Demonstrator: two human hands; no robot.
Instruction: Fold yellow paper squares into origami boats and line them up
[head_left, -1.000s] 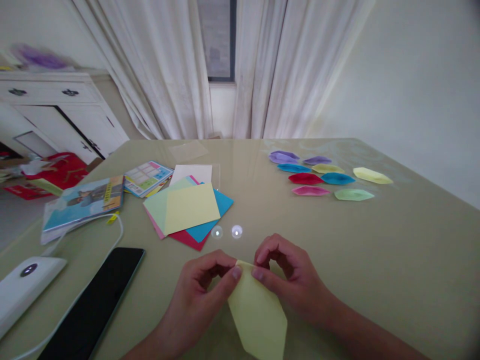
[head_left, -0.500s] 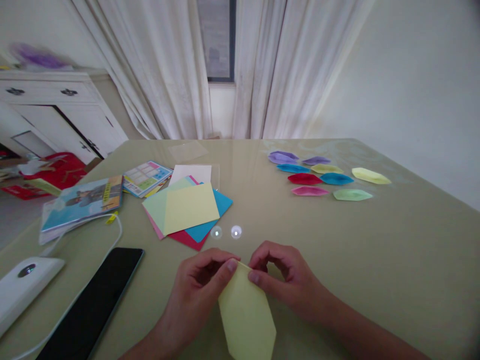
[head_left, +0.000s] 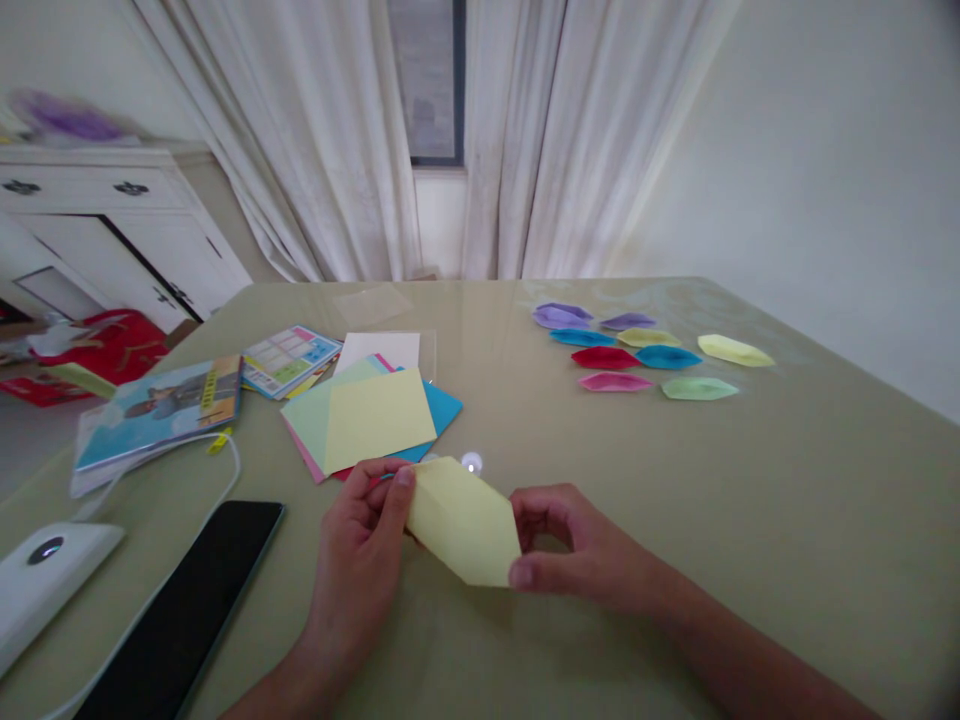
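Yellow folded paper [head_left: 465,525], above table [head_left: 750,500], well apart from far edge. Left hand [head_left: 364,545] pinching left end; right hand [head_left: 574,545] at opposite end (pinch or mere touch, cannot tell). Probably light, crisp, easily creased; best taken by ends, gently.

No legible txt, nos. or logos: yellow marks on the pic-covered book [head_left: 161,415], beyond and left of the blk phone [head_left: 187,610], are blurred; print on the multicol. card [head_left: 289,365], farther beyond the phone, unreadable.
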